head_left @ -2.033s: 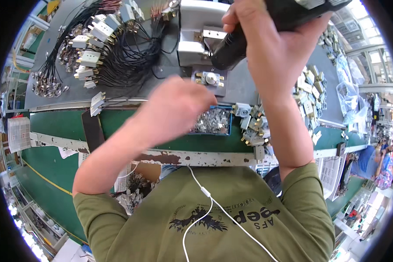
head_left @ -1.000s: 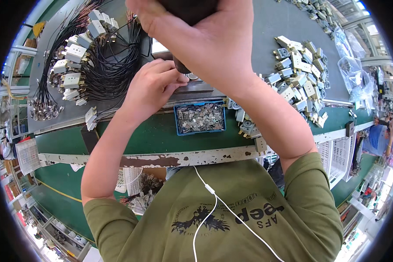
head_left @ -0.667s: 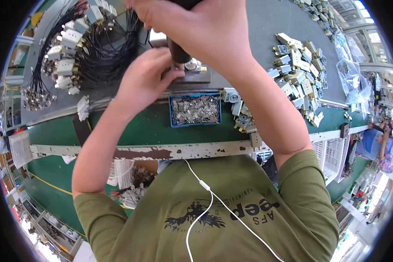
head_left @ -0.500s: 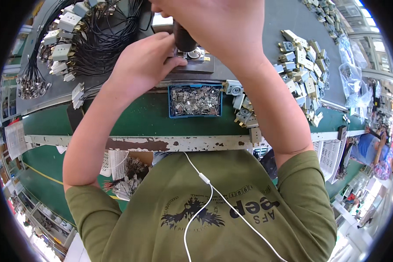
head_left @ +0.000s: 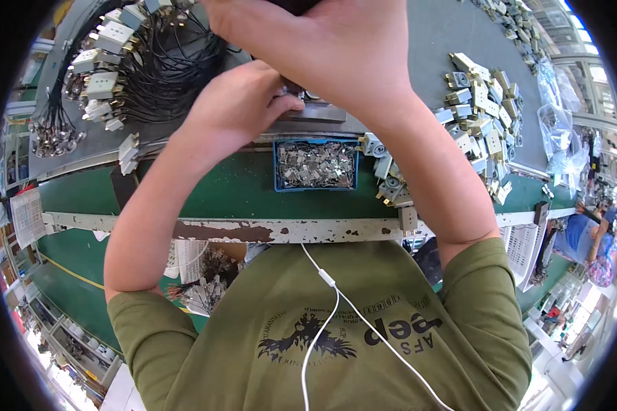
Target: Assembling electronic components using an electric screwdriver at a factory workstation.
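Note:
My right hand [head_left: 322, 58] is closed round a dark cylindrical tool [head_left: 296, 5], most of which it hides. Beneath it, my left hand [head_left: 240, 103] has its fingers curled inward. The left thumb points right, by the edge of a dark flat block [head_left: 319, 111] on the bench. What the left fingers grip is covered by both hands. Toward me from the block stands a blue tray [head_left: 276, 168] filled with small silvery metal pieces [head_left: 315, 164].
Grey plug housings with brass prongs [head_left: 487, 109] are heaped right of my right forearm. Black cables with pale plugs [head_left: 103, 85] lie at the left. Clear plastic bags [head_left: 559, 120] lie at the right. A chipped white rail [head_left: 308, 231] edges the bench. Another person [head_left: 586, 236] is at far right.
My right hand has shifted slightly left, and now covers more of the block and work spot. The tool's lower end, visible before, is mostly hidden. The whole view has shifted slightly.

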`<move>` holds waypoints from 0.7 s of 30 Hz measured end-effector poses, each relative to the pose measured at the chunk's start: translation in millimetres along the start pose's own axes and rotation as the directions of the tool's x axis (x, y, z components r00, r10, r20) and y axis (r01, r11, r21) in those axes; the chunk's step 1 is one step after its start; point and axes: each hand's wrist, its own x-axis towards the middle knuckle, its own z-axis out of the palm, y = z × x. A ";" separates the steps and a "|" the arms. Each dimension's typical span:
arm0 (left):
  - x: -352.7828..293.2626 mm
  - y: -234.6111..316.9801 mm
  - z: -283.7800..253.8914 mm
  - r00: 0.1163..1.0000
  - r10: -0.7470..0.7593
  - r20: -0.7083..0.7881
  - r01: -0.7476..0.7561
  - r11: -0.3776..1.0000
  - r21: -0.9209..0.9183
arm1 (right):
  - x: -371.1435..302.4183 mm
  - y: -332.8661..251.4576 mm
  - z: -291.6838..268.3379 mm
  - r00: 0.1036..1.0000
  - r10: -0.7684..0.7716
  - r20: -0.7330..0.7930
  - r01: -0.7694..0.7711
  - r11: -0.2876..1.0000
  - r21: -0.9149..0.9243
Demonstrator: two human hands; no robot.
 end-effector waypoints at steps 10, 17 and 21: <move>-3.1 14.0 0.6 0.953 0.301 -0.022 -0.297 0.950 0.099 | 7.3 -14.0 -57.4 0.975 0.144 -0.168 -0.144 0.989 0.012; -16.9 21.1 -0.9 0.969 0.241 -0.051 -0.237 0.969 0.071 | 10.9 27.8 -78.3 0.958 0.044 -0.284 -0.122 0.956 -0.265; -20.3 14.5 -5.2 0.948 0.279 -0.151 -0.272 0.960 0.066 | 8.5 17.4 -68.2 0.893 -0.328 -0.308 0.184 0.890 -0.417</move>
